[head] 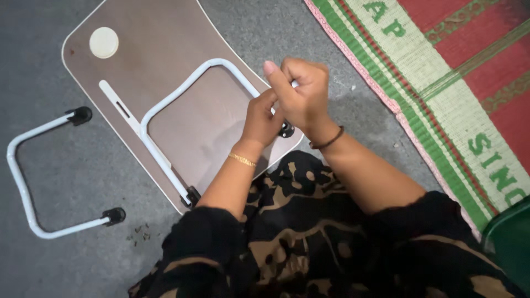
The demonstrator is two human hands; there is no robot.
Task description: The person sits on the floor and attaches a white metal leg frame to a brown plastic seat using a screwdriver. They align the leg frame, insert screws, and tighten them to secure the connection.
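The tabletop (165,49), a brown laminate board with rounded corners, lies face down on the grey floor (66,259) directly in front of the person. One white tubular U-shaped leg (182,83) is mounted on its underside, lying flat against the board. A black hinge bracket (286,130) sits at the near edge, and a second black bracket (192,195) holds the other leg end.

Both hands work at the near hinge. The left hand (261,117) is curled tight around the end of the tube just above the bracket. The right hand (301,91) is closed in a pinch over the same spot, thumb raised; what it pinches is hidden by the fingers and cannot be identified.

Handling judgement: the board appears light, rigid and smooth-faced, so it is likely to slide on the floor. The tube looks stiff and glossy; grip it near the bracket, where it is braced. Any small fastener would be easy to drop.

A detached white leg (22,182) with black end fittings lies on the floor to the left. A round cream disc (104,42) is set in the board. A woven mat (441,72) lies to the right
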